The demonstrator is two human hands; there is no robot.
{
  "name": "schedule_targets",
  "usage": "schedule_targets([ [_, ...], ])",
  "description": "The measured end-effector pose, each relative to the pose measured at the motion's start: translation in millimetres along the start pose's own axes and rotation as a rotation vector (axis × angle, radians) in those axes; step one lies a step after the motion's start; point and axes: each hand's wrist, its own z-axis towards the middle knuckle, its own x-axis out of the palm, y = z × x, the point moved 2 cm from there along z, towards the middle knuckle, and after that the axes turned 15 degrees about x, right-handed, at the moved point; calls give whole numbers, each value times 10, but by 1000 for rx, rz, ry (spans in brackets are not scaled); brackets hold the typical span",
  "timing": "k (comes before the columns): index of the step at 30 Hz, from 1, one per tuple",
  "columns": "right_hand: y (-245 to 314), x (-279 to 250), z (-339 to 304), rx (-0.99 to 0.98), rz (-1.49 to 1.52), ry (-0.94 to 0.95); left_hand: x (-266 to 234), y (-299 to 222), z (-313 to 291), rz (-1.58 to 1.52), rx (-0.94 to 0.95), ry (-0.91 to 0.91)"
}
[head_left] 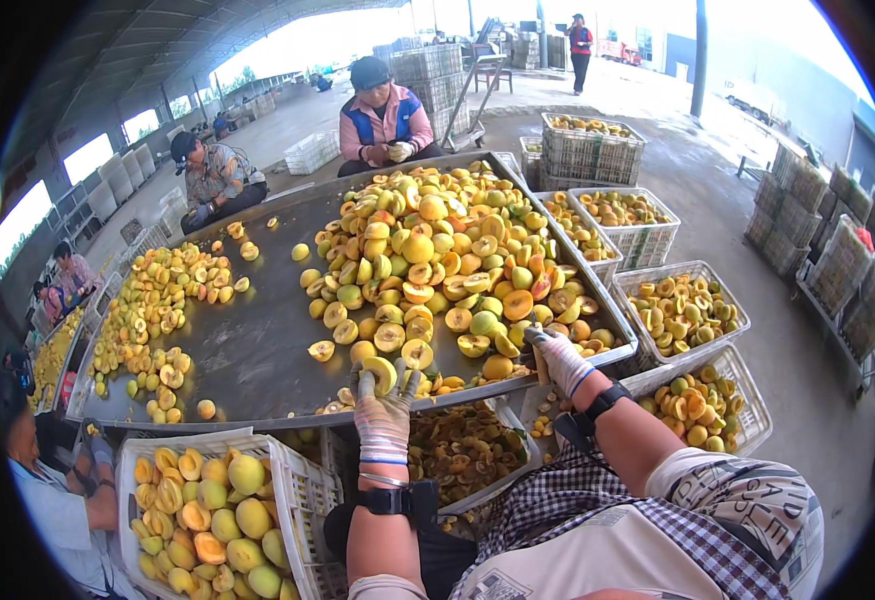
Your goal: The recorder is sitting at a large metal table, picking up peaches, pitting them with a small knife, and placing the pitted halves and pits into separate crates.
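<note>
My left hand [386,410], in a striped work glove, is closed round a yellow peach [380,374] at the table's near edge. The peach's pale yellow side faces up. To its right, my right hand [561,362], also gloved, is curled over the table's near right corner. A narrow tan piece shows below its fingers, too small to name. In front of both hands rises a heap of halved yellow peaches [428,250] on the metal table [258,345]. Some show reddish hollows where the stones were.
A crate of peaches [303,500] stands at lower left, and another crate [518,445] is under the near edge. More filled crates [698,340] line the right side. Co-workers [388,120] sit beyond the table; one person [58,490] is at far left. Stacked crates [788,205] stand at right.
</note>
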Motion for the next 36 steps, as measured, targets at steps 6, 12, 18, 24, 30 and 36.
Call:
schedule_targets([
  [6,9,26,-9,35,21,-7,-91,-178,111,-243,39,-65],
  [12,17,42,-38,4,48,-29,-22,-250,159,-286,53,-74],
  [18,49,53,-96,54,64,-7,158,-332,4,-283,87,7],
  [24,34,37,-77,-9,22,11,-67,-380,61,-102,27,-187],
  [30,58,77,-181,36,33,3,-189,-281,59,92,43,-209],
  [36,43,67,-162,-8,52,-7,-301,-143,140,107,139,-238],
])
